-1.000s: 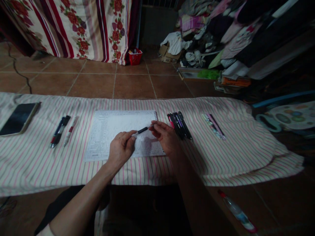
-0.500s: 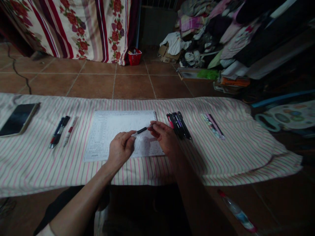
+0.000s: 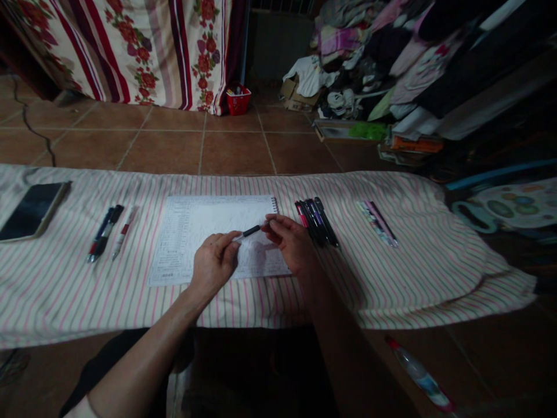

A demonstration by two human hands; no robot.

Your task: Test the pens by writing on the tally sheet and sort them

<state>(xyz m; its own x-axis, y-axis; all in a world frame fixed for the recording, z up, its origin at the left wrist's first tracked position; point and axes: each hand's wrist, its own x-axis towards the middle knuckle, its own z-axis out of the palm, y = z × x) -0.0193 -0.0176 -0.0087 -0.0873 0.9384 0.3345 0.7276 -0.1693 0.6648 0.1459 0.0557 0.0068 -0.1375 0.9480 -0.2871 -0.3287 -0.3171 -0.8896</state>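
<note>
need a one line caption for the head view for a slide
Left hand and right hand hold a black pen over a printed spiral notepad on a striped cloth

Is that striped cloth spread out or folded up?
Spread out: the striped cloth lies wide and flat, with a phone, pens and a spiral pad on top.

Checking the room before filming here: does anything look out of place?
A plastic bottle lies on its side on the floor beside the striped cloth, apart from the neatly laid pens.
</note>
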